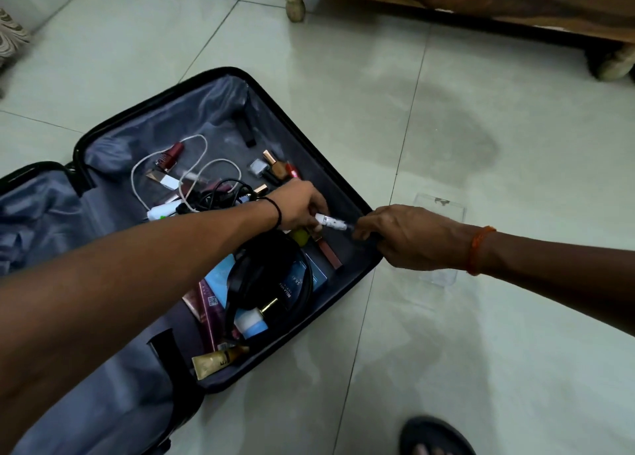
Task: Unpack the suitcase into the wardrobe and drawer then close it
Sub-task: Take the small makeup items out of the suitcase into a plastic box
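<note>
**Open suitcase: small items half-sorted**

Item in hand: our left hand [302,207] and right hand [409,236] each pinch one end of a small white tube [331,221], held over the case's 3 o'clock rim. We judge it best to let one hand take it fully and lift it straight up, away from the cords.

Container: suitcase [369,265], lying open on the tiled floor [481,351]. Contents, lined half:
- 12 o'clock: white cable [202,165], red lipstick [173,153], nail polish bottle [276,165].
- Centre: black cords [220,193].
- 6 o'clock: black belt [271,258], blue box [302,279], gold tube [213,363].

Beside it, 3 o'clock: clear plastic tray [443,207].
</note>
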